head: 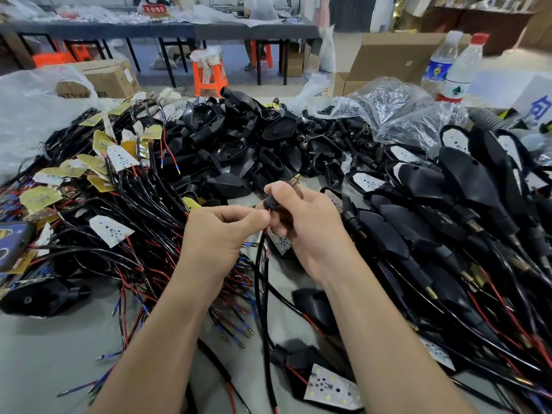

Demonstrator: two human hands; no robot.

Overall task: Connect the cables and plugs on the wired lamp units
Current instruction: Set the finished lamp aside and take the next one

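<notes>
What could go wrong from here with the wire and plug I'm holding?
1. The red wire pinched by the left hand could kink or slip where it meets the black plug held by the right hand.
2. The hanging black cable could snag on the loose wire pile beside it.

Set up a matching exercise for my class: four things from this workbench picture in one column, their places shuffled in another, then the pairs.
Things
1. black plug with brass tip
2. thin red and black wires
3. orange plastic stool
4. clear plastic bottle with red cap

Places
A. behind the grey table
B. pinched by the left hand
C. far right of the table
D. gripped in the right hand

Pairs: 1-D, 2-B, 3-A, 4-C
</notes>
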